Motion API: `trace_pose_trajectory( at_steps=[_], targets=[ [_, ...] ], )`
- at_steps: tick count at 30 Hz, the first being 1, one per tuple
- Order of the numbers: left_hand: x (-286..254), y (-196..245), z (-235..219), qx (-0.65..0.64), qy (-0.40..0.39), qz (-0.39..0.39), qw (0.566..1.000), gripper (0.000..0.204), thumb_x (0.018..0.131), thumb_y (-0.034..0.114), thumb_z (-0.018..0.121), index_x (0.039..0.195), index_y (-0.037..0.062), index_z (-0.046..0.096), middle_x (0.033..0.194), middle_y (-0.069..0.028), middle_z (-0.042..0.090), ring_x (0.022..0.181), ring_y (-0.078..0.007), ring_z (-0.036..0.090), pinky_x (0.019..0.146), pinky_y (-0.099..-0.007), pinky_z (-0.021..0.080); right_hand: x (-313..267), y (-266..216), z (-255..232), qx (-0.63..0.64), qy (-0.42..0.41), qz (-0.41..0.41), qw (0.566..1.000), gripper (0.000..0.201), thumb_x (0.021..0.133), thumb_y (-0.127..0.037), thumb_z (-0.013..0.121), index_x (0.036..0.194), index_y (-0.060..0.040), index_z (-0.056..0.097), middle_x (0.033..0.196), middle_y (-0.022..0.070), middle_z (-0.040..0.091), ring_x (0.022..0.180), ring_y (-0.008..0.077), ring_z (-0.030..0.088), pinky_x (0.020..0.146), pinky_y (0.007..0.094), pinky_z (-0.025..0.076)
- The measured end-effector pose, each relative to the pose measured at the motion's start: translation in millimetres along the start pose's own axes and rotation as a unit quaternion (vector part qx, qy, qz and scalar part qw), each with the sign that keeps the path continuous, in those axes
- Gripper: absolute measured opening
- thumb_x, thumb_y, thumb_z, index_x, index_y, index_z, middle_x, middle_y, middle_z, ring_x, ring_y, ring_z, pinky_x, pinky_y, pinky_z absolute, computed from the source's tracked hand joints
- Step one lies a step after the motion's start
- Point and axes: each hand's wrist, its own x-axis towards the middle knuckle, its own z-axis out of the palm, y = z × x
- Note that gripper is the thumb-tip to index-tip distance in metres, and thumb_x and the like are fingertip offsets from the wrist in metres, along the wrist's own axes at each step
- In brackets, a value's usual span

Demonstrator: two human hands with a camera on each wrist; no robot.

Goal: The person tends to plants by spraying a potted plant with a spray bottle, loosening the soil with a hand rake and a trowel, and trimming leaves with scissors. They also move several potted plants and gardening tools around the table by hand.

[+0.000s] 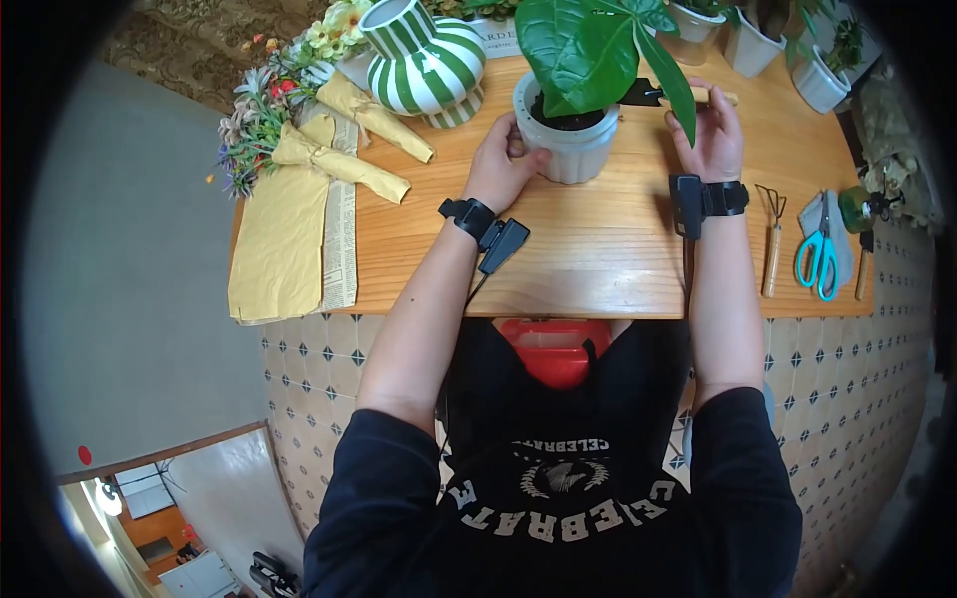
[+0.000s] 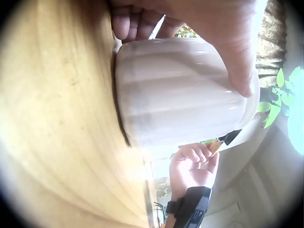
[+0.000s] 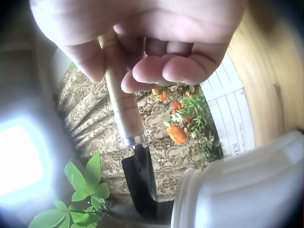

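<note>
A white ribbed flower pot stands upright on the wooden table, holding dark soil and a plant with broad green leaves. My left hand grips the pot's left side, thumb near the rim and fingers round the far side, as the left wrist view also shows. In my right hand is a small trowel, held by its wooden handle. Its black blade points left and down at the pot's rim; in the head view a leaf partly covers the trowel.
Left of the pot are a green-striped vase and paper-wrapped flowers on newspaper. At right lie a hand rake, teal-handled scissors on a grey cloth, and a green bottle. Several potted plants line the back right.
</note>
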Motion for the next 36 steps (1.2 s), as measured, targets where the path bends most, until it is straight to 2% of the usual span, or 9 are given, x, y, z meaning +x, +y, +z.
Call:
trace_pose_trajectory(
  at_steps=[3,6,10,16,22,26,27,29,36],
  targets=[
    [-1.3,2.0,-0.7,-0.020,0.001,0.007,1.000,0.052,0.078,0.014,0.070,0.123,-0.0006,0.048,0.106,-0.0088,0.060,0.087,-0.0140,0.055,0.082,-0.0280,0.046,0.4,-0.2,-0.3,0.006,-0.007,0.000,1.000,0.033,0.091,-0.027,0.051,0.103,0.0030,0.058,0.074,0.0051,0.051,0.067,0.0151,0.046,0.064,0.0291,0.037],
    [2.1,-5.9,1.6,-0.178,0.040,0.025,0.983,0.042,0.086,0.016,0.063,0.121,-0.0032,0.050,0.104,-0.0087,0.061,0.093,-0.0144,0.057,0.084,-0.0279,0.046,1.4,-1.1,-4.7,0.015,-0.028,-0.004,0.999,0.033,0.092,-0.027,0.050,0.105,0.0021,0.058,0.075,0.0052,0.053,0.068,0.0150,0.046,0.064,0.0300,0.037],
    [3.4,-9.7,-1.8,-0.224,0.035,0.023,0.974,0.039,0.097,0.029,0.046,0.119,-0.0028,0.054,0.110,-0.0101,0.061,0.098,-0.0168,0.058,0.089,-0.0317,0.045,0.6,-1.1,-4.3,0.006,-0.050,0.008,0.999,0.033,0.092,-0.028,0.051,0.105,0.0017,0.058,0.075,0.0046,0.052,0.068,0.0147,0.047,0.065,0.0294,0.038],
    [1.9,-4.3,-1.2,-0.208,0.042,0.010,0.977,0.034,0.091,0.018,0.059,0.114,-0.0057,0.055,0.103,-0.0103,0.063,0.095,-0.0150,0.059,0.085,-0.0271,0.046,-1.8,0.9,-0.3,-0.018,-0.034,0.015,0.999,0.031,0.091,-0.027,0.052,0.103,0.0009,0.058,0.075,0.0035,0.051,0.067,0.0137,0.047,0.065,0.0278,0.039],
    [0.2,0.4,-1.2,-0.213,0.048,0.004,0.976,0.031,0.090,0.015,0.059,0.113,-0.0057,0.055,0.103,-0.0096,0.063,0.095,-0.0141,0.059,0.085,-0.0262,0.046,-0.3,1.1,-3.8,-0.012,0.004,-0.005,1.000,0.031,0.091,-0.027,0.052,0.102,0.0007,0.058,0.072,0.0034,0.051,0.065,0.0139,0.046,0.062,0.0283,0.038],
    [3.6,-7.7,-1.6,-0.220,0.042,0.009,0.975,0.029,0.090,0.011,0.057,0.113,-0.0056,0.055,0.105,-0.0095,0.063,0.097,-0.0142,0.058,0.087,-0.0266,0.045,0.0,-1.3,-8.0,0.006,-0.016,0.003,1.000,0.029,0.093,-0.027,0.049,0.105,-0.0013,0.057,0.088,0.0091,0.060,0.072,0.0173,0.052,0.065,0.0306,0.042],
    [4.6,-9.3,-1.9,-0.218,0.038,0.011,0.975,0.028,0.090,0.010,0.057,0.113,-0.0055,0.055,0.105,-0.0097,0.063,0.098,-0.0145,0.058,0.088,-0.0270,0.045,-0.6,-1.1,-6.3,0.000,0.003,-0.002,1.000,0.030,0.092,-0.027,0.050,0.104,-0.0007,0.057,0.083,0.0074,0.057,0.070,0.0163,0.050,0.064,0.0299,0.041],
    [2.6,-2.7,-2.3,-0.206,0.021,0.020,0.978,0.032,0.088,0.007,0.057,0.118,-0.0053,0.051,0.110,-0.0104,0.061,0.100,-0.0153,0.057,0.090,-0.0277,0.044,-3.7,-1.0,5.5,-0.012,0.044,-0.011,0.999,0.031,0.090,-0.028,0.053,0.103,0.0005,0.058,0.073,0.0042,0.052,0.065,0.0145,0.046,0.063,0.0284,0.038],
    [0.0,4.8,2.6,-0.149,-0.032,0.044,0.987,0.065,0.074,0.004,0.071,0.131,0.0000,0.039,0.123,-0.0120,0.054,0.111,-0.0200,0.055,0.096,-0.0307,0.042,-0.3,-0.5,-4.5,0.032,0.017,-0.019,0.999,0.031,0.091,-0.027,0.052,0.104,0.0006,0.058,0.075,0.0045,0.054,0.066,0.0138,0.048,0.063,0.0282,0.039]
  ],
)
